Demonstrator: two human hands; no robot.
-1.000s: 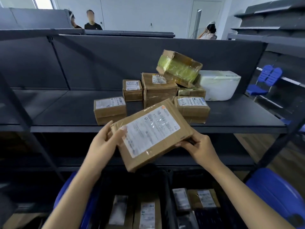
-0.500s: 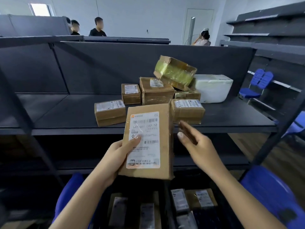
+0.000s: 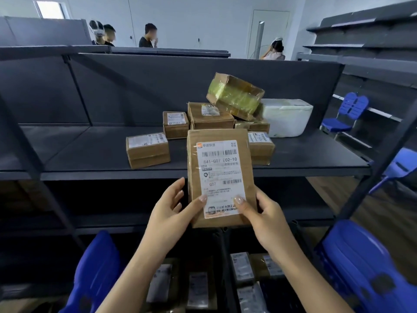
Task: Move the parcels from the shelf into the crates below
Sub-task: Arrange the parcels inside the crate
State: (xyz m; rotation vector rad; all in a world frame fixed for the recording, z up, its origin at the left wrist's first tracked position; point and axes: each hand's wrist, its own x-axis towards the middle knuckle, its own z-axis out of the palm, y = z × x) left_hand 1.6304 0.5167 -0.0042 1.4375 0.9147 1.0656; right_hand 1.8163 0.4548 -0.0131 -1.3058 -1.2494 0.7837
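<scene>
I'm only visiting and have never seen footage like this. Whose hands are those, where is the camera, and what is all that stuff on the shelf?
There is no machine here. A person wears a wide-angle camera on the head, so you look forward and down at that person's own bare hands. The left hand and right hand hold a flat brown parcel upright, its shipping label facing the camera, with a thumb of each hand on the label's lower part. Behind it, the dark shelf carries several small cardboard boxes, one tilted box wrapped in yellowish tape and a white foam box. Below, dark crates already hold some parcels; the held one presumably goes there too.
</scene>
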